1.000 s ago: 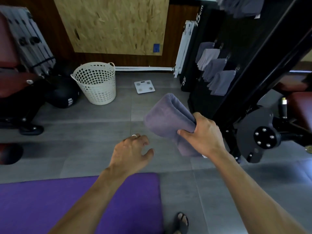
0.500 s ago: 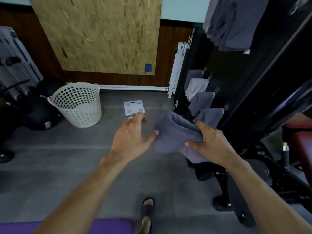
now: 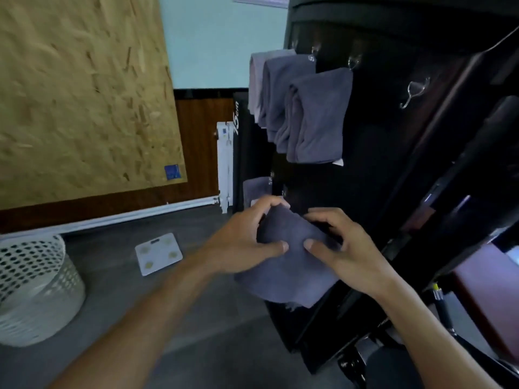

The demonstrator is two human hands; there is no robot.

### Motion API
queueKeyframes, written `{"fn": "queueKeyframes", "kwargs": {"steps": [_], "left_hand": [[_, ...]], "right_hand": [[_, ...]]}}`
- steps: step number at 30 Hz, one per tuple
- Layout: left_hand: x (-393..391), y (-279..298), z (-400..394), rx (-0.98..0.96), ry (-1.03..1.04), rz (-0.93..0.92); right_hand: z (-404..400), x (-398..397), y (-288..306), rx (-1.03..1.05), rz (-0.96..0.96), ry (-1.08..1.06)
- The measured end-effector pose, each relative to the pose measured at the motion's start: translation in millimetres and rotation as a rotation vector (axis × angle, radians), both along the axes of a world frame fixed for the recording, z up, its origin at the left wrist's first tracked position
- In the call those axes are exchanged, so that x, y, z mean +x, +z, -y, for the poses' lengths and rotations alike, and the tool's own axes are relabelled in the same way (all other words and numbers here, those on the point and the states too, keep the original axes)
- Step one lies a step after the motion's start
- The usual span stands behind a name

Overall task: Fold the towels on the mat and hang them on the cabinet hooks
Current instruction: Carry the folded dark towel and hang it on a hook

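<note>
We held the folded grey towel [image 3: 286,262] in front of the black cabinet [image 3: 393,169], low against its face, with both hands clamped on its upper end. Our left hand [image 3: 247,242] pinched it from the left, fingers curled over the top edge and thumb pressed on the front. Our right hand [image 3: 345,254] did the same from the right, thumb on the cloth and fingers hooked over the far edge.

The towel's long axis ran from the gripped end near the cabinet down toward us, and its loose lower end hung free above the floor [image 3: 196,318].

Much of the job looked done. Three hung towels [image 3: 309,113] draped from the upper row of hooks, overlapping one another, and part of a lower hung towel [image 3: 257,190] showed just behind our left fingers. One bare hook [image 3: 415,92] stood to the right of the upper three; more may have sat lower, hidden in the dark.

We judged this towel folded and not yet hung. The mat was out of view, so we could not tell how many towels remained.
</note>
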State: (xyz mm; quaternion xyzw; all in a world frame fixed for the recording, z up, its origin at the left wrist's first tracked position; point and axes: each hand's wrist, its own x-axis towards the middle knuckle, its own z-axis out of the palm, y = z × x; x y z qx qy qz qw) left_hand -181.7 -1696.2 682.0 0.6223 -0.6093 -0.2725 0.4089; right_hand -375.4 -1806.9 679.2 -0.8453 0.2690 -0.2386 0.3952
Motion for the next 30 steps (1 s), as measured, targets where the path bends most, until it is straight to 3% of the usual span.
{"fn": "queueKeyframes", "kwargs": {"steps": [4,9,17,20,26,30], "left_hand": [[4.1,21.3,57.3,0.032,-0.037,-0.072],[1.9,60.0,115.0,0.06,-0.065,-0.095],[-16.7,149.7,194.9,0.053,-0.118,0.121],[-27.0,179.4,222.3,0.013,-0.123,0.294],[-37.4,191.9,250.2,0.078,-0.116,0.515],[-42.0,175.4,253.1,0.002,-0.099,0.422]], "right_hand": [[26.6,6.4,17.5,0.001,0.187,-0.099],[62.2,3.5,36.9,-0.219,0.279,-0.198],[110.8,-0.4,69.0,-0.339,0.609,-0.465],[123.2,2.1,75.4,-0.408,0.683,-0.561],[128.6,3.3,71.6,-0.436,0.615,-0.731],[129.8,2.6,66.1,-0.483,0.476,-0.798]]}}
